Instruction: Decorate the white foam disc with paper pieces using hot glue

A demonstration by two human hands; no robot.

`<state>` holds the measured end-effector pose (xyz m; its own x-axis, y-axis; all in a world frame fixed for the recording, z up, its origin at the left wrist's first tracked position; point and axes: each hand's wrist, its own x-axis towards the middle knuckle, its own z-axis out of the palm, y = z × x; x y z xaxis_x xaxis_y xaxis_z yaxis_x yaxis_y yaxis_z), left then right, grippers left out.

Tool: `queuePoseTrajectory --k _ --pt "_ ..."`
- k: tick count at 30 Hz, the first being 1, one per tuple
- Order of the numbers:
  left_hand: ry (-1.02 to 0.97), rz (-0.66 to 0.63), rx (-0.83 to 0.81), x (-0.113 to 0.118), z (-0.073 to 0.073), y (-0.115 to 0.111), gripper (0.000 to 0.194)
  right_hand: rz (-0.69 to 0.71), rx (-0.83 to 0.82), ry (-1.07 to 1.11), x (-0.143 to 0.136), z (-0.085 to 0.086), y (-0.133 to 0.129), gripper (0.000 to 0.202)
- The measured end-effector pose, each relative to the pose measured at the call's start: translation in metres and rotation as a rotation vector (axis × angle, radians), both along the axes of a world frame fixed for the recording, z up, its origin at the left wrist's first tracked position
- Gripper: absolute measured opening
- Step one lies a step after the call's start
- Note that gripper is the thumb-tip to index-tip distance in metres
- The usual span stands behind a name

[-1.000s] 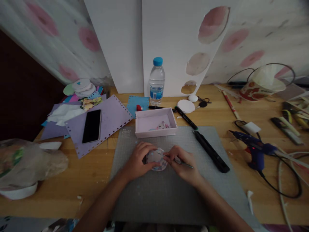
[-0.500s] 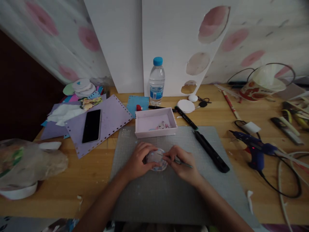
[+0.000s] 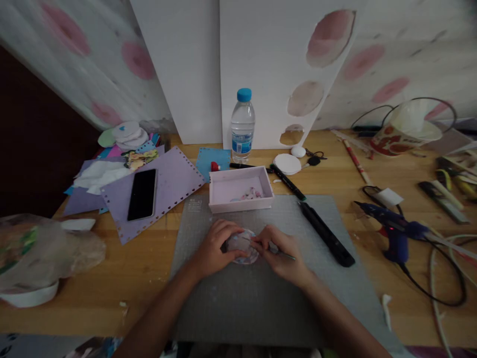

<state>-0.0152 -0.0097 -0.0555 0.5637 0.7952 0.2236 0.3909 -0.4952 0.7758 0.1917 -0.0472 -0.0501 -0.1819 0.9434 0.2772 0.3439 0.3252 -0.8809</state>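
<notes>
A small round whitish disc-like piece (image 3: 242,244) with coloured spots around its rim lies on the grey cutting mat (image 3: 238,303). My left hand (image 3: 218,248) curves round its left side, thumb and fingers gripping its edge. In my right hand (image 3: 279,251) is a thin tweezers-like tool (image 3: 286,255), pinched between the fingers, with its tip over the disc's right part; its exact kind is hard to make out. Just beyond the hands stands a shallow pink box (image 3: 219,195) with small pale and coloured scraps (image 3: 252,193) inside.
Right of the hands lie a black utility knife (image 3: 326,233), a black marker (image 3: 287,181) and a blue glue gun (image 3: 395,231) with its cable. A water bottle (image 3: 243,127) stands behind the box. At left, a phone (image 3: 142,194) rests on purple paper (image 3: 175,174).
Both hands stay almost in place around the disc. The tool in my right hand has shifted very slightly; nothing else has visibly moved.
</notes>
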Motion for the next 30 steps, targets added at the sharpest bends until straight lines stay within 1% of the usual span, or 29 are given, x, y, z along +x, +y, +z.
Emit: queuePoseTrajectory --k 17,30 --pt "-0.003 -0.008 0.009 0.0001 0.0005 -0.0006 0.042 0.067 0.027 -0.04 0.0017 -0.0043 -0.0012 0.023" --pt "-0.003 0.002 0.01 0.0002 0.0004 0.0002 0.041 0.041 0.014 -0.038 0.001 -0.0047 -0.002 0.021"
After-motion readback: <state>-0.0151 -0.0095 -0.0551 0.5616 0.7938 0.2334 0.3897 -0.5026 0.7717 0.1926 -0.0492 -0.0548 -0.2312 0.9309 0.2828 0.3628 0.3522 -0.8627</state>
